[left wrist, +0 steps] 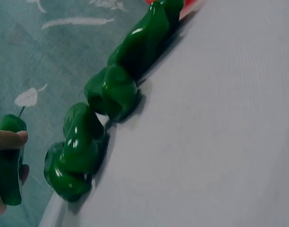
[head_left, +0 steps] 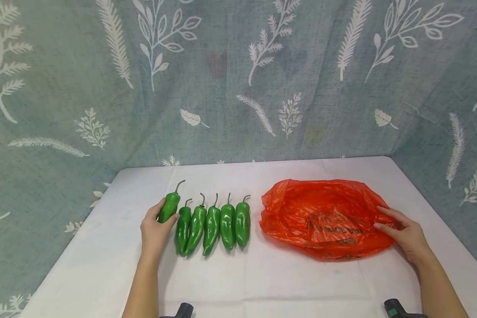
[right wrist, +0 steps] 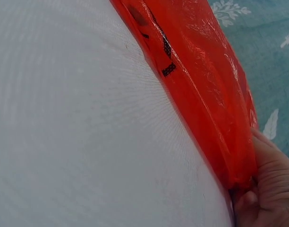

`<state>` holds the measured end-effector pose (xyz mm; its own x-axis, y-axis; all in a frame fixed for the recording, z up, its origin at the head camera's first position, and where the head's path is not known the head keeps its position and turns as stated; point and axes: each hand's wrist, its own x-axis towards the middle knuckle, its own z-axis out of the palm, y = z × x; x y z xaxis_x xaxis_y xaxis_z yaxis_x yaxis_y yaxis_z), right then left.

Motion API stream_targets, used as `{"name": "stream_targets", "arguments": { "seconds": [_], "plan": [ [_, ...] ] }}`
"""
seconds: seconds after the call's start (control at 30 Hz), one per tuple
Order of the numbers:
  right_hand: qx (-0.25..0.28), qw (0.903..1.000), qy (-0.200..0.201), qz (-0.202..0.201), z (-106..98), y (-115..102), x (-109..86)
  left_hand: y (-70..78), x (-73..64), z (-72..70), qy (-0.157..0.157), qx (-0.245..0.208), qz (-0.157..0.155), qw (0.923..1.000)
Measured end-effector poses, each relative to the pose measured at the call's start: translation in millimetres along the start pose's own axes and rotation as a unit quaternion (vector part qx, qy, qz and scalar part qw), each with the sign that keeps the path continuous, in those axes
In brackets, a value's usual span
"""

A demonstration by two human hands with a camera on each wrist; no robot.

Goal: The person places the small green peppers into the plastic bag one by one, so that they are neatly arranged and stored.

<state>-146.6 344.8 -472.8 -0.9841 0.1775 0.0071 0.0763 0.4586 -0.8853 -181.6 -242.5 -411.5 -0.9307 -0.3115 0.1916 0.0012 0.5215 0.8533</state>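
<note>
My left hand (head_left: 156,229) grips a green chili pepper (head_left: 169,207) between thumb and fingers, its stem pointing up and away. In the left wrist view the held pepper (left wrist: 11,165) appears at the left edge, clear of the others. Several more green peppers (head_left: 212,227) lie side by side in a row on the white cloth, just right of that hand. On the right side, my right hand (head_left: 409,234) pinches the right end of a crumpled red plastic bag (head_left: 302,229) with dark printing. The right wrist view shows thumb and fingers on the gathered bag edge (right wrist: 243,165).
A white cloth (head_left: 294,282) covers the table, with fold lines in it. Blue-green fabric with white leaf prints (head_left: 222,106) hangs behind and at both sides. Dark wrist-device parts (head_left: 184,309) show at the bottom edge.
</note>
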Motion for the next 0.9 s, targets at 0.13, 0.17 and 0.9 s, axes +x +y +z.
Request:
{"name": "stream_targets", "arguments": {
  "seconds": [0.13, 0.17, 0.9],
  "plan": [
    [-0.008, 1.0000, -0.001, 0.000, 0.6, 0.1, 0.7, 12.6, 1.4, 5.9, -0.006, -0.014, 0.021, 0.9997],
    [-0.009, 1.0000, -0.002, 0.001, 0.6, 0.4, 0.8, 16.5, 1.7, 7.7, -0.007, -0.018, 0.027, 0.9994],
    [-0.013, 0.9999, 0.000, 0.005, 1.0, 1.8, 3.0, 79.0, -3.6, 58.5, -0.047, -0.107, 0.102, 0.9878]
  ]
}}
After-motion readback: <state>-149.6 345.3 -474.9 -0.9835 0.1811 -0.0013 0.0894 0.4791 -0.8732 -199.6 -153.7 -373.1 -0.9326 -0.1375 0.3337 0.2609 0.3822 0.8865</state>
